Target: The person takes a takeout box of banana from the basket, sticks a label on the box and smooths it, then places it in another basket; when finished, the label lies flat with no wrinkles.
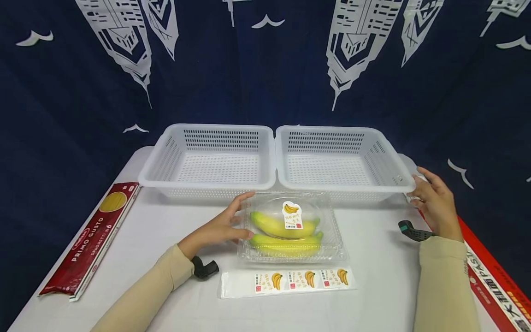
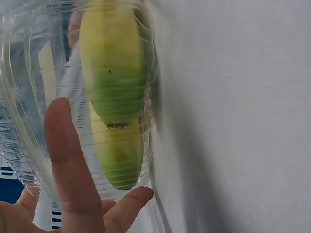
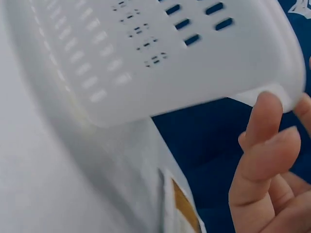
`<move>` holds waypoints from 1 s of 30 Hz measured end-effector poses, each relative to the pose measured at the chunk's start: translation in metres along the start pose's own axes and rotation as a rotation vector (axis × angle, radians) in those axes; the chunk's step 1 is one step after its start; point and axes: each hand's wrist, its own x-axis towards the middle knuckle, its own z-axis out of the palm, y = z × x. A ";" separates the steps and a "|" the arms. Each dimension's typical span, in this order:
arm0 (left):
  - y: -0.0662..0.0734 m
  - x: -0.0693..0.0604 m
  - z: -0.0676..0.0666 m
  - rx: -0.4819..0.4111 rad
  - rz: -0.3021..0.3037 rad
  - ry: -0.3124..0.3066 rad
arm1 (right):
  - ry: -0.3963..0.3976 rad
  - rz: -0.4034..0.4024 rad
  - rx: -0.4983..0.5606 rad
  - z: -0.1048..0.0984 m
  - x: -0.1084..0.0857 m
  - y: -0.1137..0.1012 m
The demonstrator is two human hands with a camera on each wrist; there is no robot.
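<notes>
A clear plastic clamshell box (image 1: 337, 235) holds two yellow-green bananas (image 1: 286, 246) and stands in the middle of the table. A banana sticker (image 1: 292, 215) is on its lid. My left hand (image 1: 221, 226) is at the box's left side, fingers spread. In the left wrist view, its fingers (image 2: 73, 165) lie along the transparent wall, around a corner. At the right basket's (image 1: 332, 188) front right corner is my right hand (image 1: 435, 203), fingers loosely bent. In the right wrist view, these fingers (image 3: 265, 167) are beside the basket's rim; firm contact is unclear.
A strip of banana stickers (image 1: 236, 287) lies in front of the box. Behind it, the left basket (image 1: 207, 186) adjoins the right one. A red spaghetti pack (image 1: 93, 240) lies at the left edge, a long red-and-white pack (image 1: 493, 281) at the right. A dark curtain (image 1: 249, 74) hangs behind.
</notes>
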 end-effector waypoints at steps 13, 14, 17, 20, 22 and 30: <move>0.002 0.000 0.001 -0.123 -0.033 0.014 | -0.088 0.060 0.092 0.000 0.006 0.015; 0.003 0.000 0.002 -0.127 -0.041 0.022 | -0.086 0.061 0.097 0.000 0.006 0.015; 0.004 -0.001 0.003 -0.138 -0.045 0.042 | -0.082 0.060 0.104 0.001 0.006 0.015; 0.005 -0.001 0.003 -0.145 -0.044 0.055 | -0.082 0.060 0.112 0.001 0.005 0.016; 0.006 -0.002 0.004 -0.147 -0.041 0.057 | -0.083 0.065 0.116 0.001 0.005 0.016; 0.016 -0.007 0.004 -0.138 -0.059 0.033 | -0.077 0.086 0.123 0.000 0.004 0.015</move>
